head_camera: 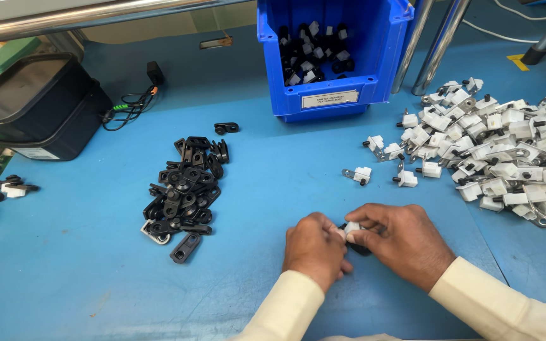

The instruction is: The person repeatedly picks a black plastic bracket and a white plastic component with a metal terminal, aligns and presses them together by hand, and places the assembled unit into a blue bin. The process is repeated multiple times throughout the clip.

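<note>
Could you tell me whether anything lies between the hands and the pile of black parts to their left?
Nothing visible does. Both hands, left hand and right hand, pinch a small white and black part, and only bare blue table separates them from the pile of black parts.

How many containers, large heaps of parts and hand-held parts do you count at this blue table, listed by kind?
Blue bin: 1
Black tub: 1
Large heap of black parts: 1
Large heap of white parts: 1
Small part held between left hand and right hand: 1
Total: 5
</note>
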